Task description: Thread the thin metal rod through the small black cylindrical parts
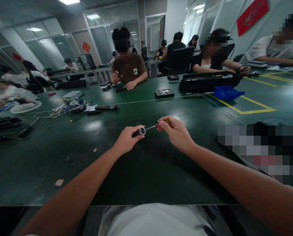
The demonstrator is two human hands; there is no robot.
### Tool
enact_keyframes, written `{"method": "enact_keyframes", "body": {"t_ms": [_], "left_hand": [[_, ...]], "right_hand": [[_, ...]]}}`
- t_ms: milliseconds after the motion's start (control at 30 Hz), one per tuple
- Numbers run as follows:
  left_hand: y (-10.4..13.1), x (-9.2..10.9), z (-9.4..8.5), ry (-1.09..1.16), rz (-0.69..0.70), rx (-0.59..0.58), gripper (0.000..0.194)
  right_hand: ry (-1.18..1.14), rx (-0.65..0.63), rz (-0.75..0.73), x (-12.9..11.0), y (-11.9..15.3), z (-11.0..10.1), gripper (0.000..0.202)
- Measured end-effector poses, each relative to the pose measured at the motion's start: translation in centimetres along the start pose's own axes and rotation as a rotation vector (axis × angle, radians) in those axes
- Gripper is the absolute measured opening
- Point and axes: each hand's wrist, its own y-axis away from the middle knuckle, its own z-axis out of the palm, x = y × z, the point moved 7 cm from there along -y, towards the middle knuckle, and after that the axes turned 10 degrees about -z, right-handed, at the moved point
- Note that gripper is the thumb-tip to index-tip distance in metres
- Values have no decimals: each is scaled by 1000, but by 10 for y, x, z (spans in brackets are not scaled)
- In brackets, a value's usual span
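Note:
My left hand (126, 140) is closed around a short dark cylinder (142, 131) whose silver-rimmed round end faces me; details inside the rim are too small to make out. Between the thumb and fingers of my right hand (178, 132) is a screwdriver (150, 127) with a red handle and a thin metal shaft. The shaft points left at the cylinder's rimmed end, and its tip is at or very near the rim; contact cannot be told. Both hands are above the green table (146, 177), close together in front of me.
A hard drive (164, 93) lies ahead, with a blue bin (227, 93) and a long black device (207, 82) to its right. Tangled cables (74, 106) and a dark rod-like tool (104, 107) lie left. A person (130, 67) works opposite; others sit around.

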Motion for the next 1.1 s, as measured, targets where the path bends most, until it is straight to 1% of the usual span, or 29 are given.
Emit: {"method": "enact_keyframes", "body": {"t_ms": [67,100,167,233,300,400,567,700,800,933,1100], "left_hand": [[0,-1,0,2,1,-6,41],[0,-1,1,3,5,-7,42],[0,-1,1,5,19,-5,43],[0,-1,2,8,37,-12,43],[0,-1,3,13,52,-19,43],[0,0,3,14,54,-15,43],[0,1,3,12,58,-10,43],[0,0,4,6,56,-10,43],[0,-1,3,8,55,-10,43],[0,-1,4,6,61,-18,44],[-1,-2,5,7,70,-20,42]], "right_hand": [[-175,96,80,14,-1,-3,25],[-263,125,145,22,-1,-3,27],[-410,133,259,33,0,0,29],[-452,131,296,34,0,0,27],[-402,140,259,30,0,-2,25],[-266,146,152,20,-1,-6,24],[-57,112,8,11,-2,-8,24],[65,73,-46,4,0,-7,21],[138,39,-73,-7,1,-6,20],[305,-10,-119,-21,3,-6,23],[315,-83,-212,-26,5,-2,17]]}}
